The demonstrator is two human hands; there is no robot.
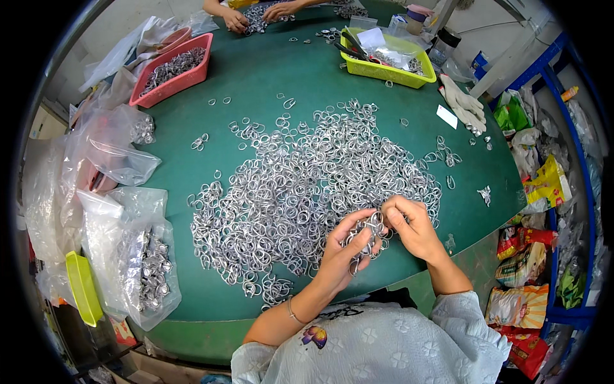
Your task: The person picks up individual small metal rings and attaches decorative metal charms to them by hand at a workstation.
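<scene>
A broad heap of silver metal rings (291, 205) is spread over the green table. Above its near right edge, my left hand (342, 251) is closed around a clump of these rings (369, 229), some of them poking out between the fingers. My right hand (412, 227) meets it from the right, thumb and fingers pinched together at the clump's upper edge. What sits between those right fingertips is too small and covered to make out.
A red basket (203, 67) of metal pieces stands far left, a yellow-green basket (419, 80) with pliers far right. Clear bags (115, 217) line the left edge. Gloves (462, 105) and a white card (447, 116) lie right. Another person's hands (235, 21) handle pieces opposite.
</scene>
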